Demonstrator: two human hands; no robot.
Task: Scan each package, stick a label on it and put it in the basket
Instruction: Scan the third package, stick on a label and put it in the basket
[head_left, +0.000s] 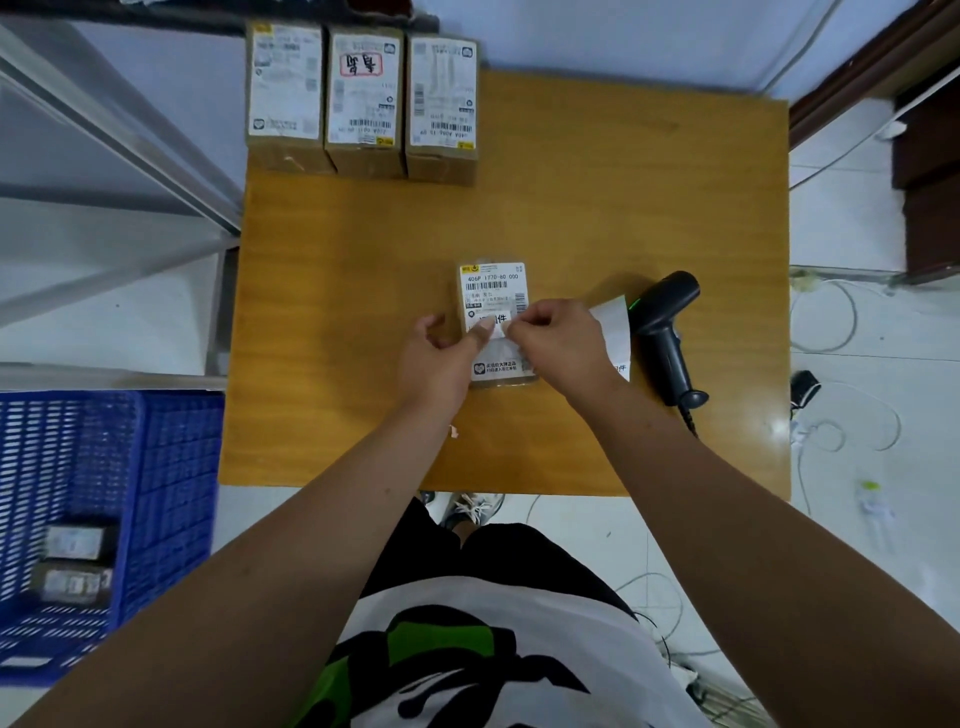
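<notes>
A small brown package (493, 283) with a white shipping label lies flat at the middle of the wooden table (363, 312). A small white sticker label (491, 323) lies on it. My left hand (441, 353) presses the sticker with its thumb. My right hand (556, 338) pinches the sticker's right end and holds a white strip of label backing (615, 327). A black barcode scanner (667, 327) lies on the table just right of my right hand. The blue basket (171, 467) stands on the floor at the left, with two packages (72, 561) inside.
Three more labelled brown boxes (363, 98) stand in a row at the table's far left edge. The scanner's cable (688, 421) runs off the near right edge. Loose white cables (841, 415) lie on the floor to the right. A metal frame (119, 156) stands at the left.
</notes>
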